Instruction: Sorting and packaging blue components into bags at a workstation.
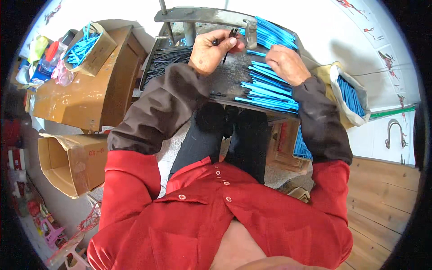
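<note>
My left hand (215, 50) is closed over the metal work table, holding a thin black piece with a forked tip (233, 33) between thumb and fingers. To its right, my right hand (288, 64) has its fingers curled together at the end of a slim blue strip (255, 53); the fingertips are partly hidden. Below that hand lies a row of loose blue strips (270, 95), and beyond it a thick stack of the same strips (272, 32). A pile of thin black sticks (168, 60) covers the table's left part, beside my left wrist.
A metal press arm (202, 15) with an upright post spans the table's far side. A white sack of blue strips (351, 96) stands at the right. On the left, a wooden desk (76, 99) bears a box of blue strips (96, 56); an open carton (74, 164) stands below.
</note>
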A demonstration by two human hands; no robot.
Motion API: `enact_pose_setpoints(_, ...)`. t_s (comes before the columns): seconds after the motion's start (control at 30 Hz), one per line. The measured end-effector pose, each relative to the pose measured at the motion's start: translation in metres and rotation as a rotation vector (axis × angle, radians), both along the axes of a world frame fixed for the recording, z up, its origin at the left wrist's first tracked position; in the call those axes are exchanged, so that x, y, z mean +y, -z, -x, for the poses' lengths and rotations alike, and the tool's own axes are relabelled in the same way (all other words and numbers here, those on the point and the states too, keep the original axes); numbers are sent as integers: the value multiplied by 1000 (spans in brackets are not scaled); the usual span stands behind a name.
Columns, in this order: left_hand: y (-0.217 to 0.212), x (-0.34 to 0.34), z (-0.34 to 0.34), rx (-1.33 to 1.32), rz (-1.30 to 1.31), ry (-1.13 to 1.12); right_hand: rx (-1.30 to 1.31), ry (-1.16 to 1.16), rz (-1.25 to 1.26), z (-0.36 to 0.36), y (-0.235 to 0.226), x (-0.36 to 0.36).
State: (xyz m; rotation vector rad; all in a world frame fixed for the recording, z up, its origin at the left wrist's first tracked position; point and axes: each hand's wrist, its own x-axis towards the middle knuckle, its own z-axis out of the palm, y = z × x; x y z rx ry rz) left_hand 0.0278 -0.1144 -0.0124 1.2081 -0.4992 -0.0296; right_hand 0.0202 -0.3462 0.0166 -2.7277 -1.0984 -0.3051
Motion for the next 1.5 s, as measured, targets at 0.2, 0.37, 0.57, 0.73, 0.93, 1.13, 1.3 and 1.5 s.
enact_pose_setpoints(0.2, -3, -1, -2, -42, -60, 4, -110, -30, 38, 1, -5, 9)
enact_pose_setpoints(0.37, -2, -5, -7, -2, 41, 7, 221, 130, -705, 9, -17, 32)
enact_pose_setpoints(0.57, 2, -12, -10, -30, -76, -38, 255, 62, -748, 1, -18, 41)
enact_pose_setpoints(0.73, 4, -9, -9, 15, 27, -36, 275, 28, -638, 0, -28, 32)
enact_pose_setpoints(0.93, 3, -11, -9, -32, -14, -17, 438, 138, -851, 5, -15, 39)
enact_pose_setpoints(1.13, 2, -6, -7, -48, -83, -77, 153, 6, -459, -5, -38, 35)
enact_pose_setpoints(1.3, -1, -8, -6, 43, 30, -32, 393, 116, -350, -5, -31, -7)
enact_pose_setpoints(1.5, -3, 0, -4, -25, -17, -31, -184, 27, 23, -15, 4, 13)
